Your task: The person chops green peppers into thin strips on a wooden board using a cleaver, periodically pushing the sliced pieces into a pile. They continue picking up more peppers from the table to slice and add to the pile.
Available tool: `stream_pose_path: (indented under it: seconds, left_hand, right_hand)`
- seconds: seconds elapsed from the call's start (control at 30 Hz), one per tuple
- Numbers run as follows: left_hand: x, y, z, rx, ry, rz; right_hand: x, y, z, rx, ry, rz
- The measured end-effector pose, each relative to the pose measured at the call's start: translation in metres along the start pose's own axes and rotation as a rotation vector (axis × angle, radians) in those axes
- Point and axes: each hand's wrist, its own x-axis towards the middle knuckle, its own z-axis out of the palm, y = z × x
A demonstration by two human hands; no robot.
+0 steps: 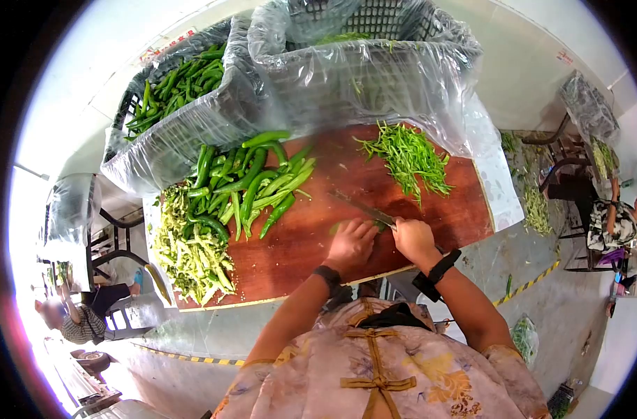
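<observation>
My right hand [414,241] is closed round the handle of a knife [364,206], whose blade points up and to the left over the reddish-brown board [304,262]. Beside it, my left hand [352,244] presses down with bent fingers on a green pepper, mostly hidden under them and slightly blurred. Whole green peppers [245,185] lie heaped on the board's left half, some halved lengthwise. Pale seedy pepper cores [185,255] are piled along the left edge. Thin green pepper shreds [409,159] form a mound at the upper right of the board.
Behind the board stand two plastic-lined crates: the left crate [182,136] holds whole peppers, the right crate [367,77] some green shreds. Chairs and people flank both sides. Scraps [535,206] litter the floor at right, near yellow-black tape [528,286].
</observation>
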Motion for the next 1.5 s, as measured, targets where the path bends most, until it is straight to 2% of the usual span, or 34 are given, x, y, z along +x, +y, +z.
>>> stream_pose_path:
  seconds: [0.4, 0.57, 0.73, 0.87, 1.03, 1.1, 1.17, 1.5]
  left_hand:
    - [0.003, 0.004, -0.004, 0.049, -0.048, -0.009]
    - [0.001, 0.003, -0.005, 0.021, -0.044, -0.007]
    - [0.001, 0.003, -0.004, 0.008, -0.063, 0.004]
    - [0.003, 0.001, -0.004, 0.014, 0.004, 0.024]
    - [0.002, 0.002, -0.004, 0.020, 0.032, 0.037]
    - [0.001, 0.004, -0.008, 0.027, -0.060, 0.005]
    - [0.003, 0.005, -0.011, 0.006, -0.044, 0.015]
    - [0.001, 0.001, -0.006, -0.038, -0.036, 0.012]
  right_hand:
    - [-0.055, 0.006, -0.023, 0.014, -0.048, 0.017]
    - [-0.050, 0.003, -0.023, -0.012, -0.072, 0.014]
    - [-0.024, -0.009, -0.008, 0.014, -0.014, 0.019]
    - [-0.005, -0.001, 0.002, 0.014, 0.056, 0.038]
    - [-0.035, -0.001, -0.014, 0.014, 0.006, 0.006]
    - [-0.045, -0.003, -0.021, 0.027, -0.022, 0.013]
    - [-0.050, -0.004, -0.027, 0.010, -0.055, 0.038]
    - [-0.034, -0.008, -0.013, 0.020, -0.038, -0.009]
